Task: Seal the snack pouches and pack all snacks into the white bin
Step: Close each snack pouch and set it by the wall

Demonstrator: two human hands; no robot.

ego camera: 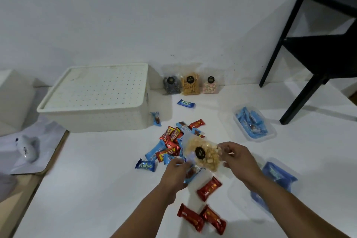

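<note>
Resting on the white table (96,189) against the back wall, the white bin (92,102) has its perforated lid on, so nothing can go in until that comes off; judged a later step. Right of it, 3 clear snack pouches (190,83) with black round labels stand propped against the wall, probably parked there to stay upright; whether their tops are sealed cannot be told. 2 clear tubs (255,123) of blue wrappers sit at right, the nearer one partly behind the right forearm. Mid-table lies a loose pile of red and blue bars (170,145), with 3 red bars (208,188) strayed toward the near edge and a blue Kalpa bar (145,165) off to the left. A 4th pouch of pale yellow pieces (202,153) is held above the pile, tilted, its top edge toward the left. Left hand (176,172) pinches that top edge; right hand (238,157) grips the bottom end with curled fingers. Judgement: holding both ends keeps the zip strip taut for pressing closed; seal state not visible.
</note>
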